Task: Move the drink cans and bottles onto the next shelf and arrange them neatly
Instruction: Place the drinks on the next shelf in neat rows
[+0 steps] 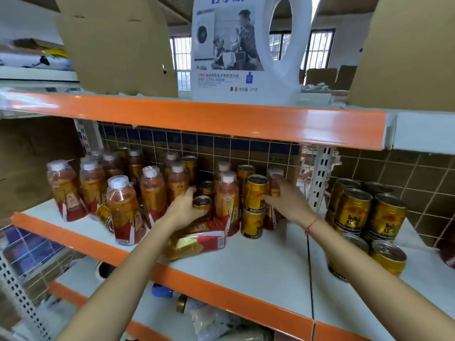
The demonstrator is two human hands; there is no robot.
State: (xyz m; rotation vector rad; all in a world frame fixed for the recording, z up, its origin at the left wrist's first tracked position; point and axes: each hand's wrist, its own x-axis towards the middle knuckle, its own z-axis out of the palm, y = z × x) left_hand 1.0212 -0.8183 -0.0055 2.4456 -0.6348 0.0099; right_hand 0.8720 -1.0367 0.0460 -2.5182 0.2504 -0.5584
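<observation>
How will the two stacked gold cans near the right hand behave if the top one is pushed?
The top can stands on the lower can with a narrow footing, so it will likely slide or topple. Its smooth metal looks slippery. Once fallen, its round body would probably roll on the flat shelf. The right hand is already at it.

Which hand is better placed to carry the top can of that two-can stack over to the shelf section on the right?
The right hand, probably. It already sits against the stacked can, on the side facing the cans on the right section. The left hand is wrapped around a smaller can farther left.
</observation>
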